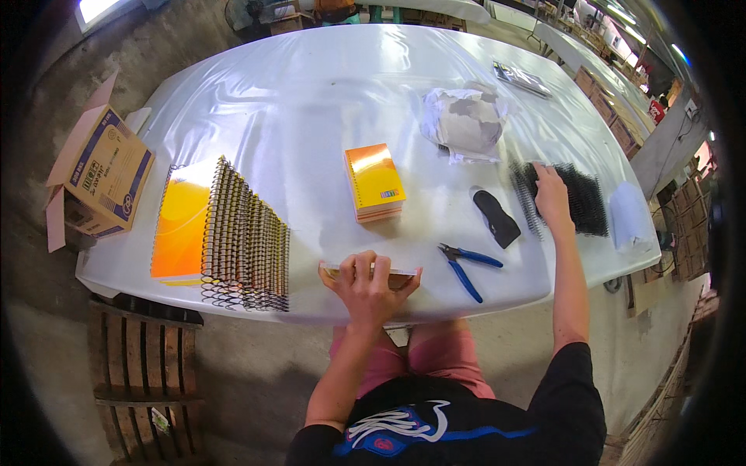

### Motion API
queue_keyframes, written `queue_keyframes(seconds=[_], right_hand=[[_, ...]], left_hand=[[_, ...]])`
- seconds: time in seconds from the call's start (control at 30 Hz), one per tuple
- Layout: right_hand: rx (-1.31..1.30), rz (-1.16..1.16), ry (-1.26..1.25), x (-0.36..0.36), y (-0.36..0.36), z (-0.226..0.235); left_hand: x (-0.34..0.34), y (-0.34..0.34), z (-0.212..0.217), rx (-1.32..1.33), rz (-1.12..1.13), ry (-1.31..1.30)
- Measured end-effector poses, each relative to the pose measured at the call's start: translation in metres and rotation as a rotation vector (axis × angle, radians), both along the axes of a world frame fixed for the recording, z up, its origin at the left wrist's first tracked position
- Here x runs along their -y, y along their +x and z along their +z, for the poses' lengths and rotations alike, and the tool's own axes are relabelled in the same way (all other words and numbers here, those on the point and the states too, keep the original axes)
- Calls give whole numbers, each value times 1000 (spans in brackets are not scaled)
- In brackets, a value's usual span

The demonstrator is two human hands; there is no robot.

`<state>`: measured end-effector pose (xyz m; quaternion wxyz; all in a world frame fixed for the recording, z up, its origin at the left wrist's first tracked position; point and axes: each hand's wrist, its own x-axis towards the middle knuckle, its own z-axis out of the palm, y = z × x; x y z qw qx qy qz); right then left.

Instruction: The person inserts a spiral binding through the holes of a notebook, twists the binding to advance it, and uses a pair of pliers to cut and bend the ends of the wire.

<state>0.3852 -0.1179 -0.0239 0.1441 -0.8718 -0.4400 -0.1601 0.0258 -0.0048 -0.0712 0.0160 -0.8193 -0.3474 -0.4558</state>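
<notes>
At the near table edge my left hand [367,286] is closed from above around a block of sheets [400,279] standing on its edge. The hand hides most of the block. My right hand [551,194] reaches out to a pile of black spiral binding coils [583,200], its fingers closed at the pile's left side on a coil. The fingertips are partly lost among the wires. A short stack of small orange-yellow spiral notebooks [374,177] lies beyond my left hand. Between my hands are blue-handled cutting pliers [466,272] and a dark, flat, strap-like piece [496,219].
Large orange spiral notebooks [183,225] lie at left beside a row of wire-bound ones [245,241]. An open cardboard box [109,167] stands at the left edge. Crumpled white wrapping [465,124], a clear plastic packet [522,79] and a pale roll [629,217] lie at right.
</notes>
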Motion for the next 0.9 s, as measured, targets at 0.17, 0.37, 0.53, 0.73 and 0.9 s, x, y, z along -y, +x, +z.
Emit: queue_keyframes(seconds=[0.17, 0.37, 0.53, 0.73, 0.9], right_hand=[[-169, 229, 181, -7, -37, 19], [-785, 731, -29, -10, -166, 41], [-918, 611, 191, -27, -203, 12], [-722, 728, 221, -32, -208, 13], [-687, 762, 197, -29, -208, 8]], left_hand=[[-4, 4, -2, -41, 2, -39], [-5, 5, -2, -58, -6, -54], [-5, 4, 1, -44, -16, -29], [-6, 3, -3, -60, -10, -48], [-5, 4, 2, -56, 18, -18]])
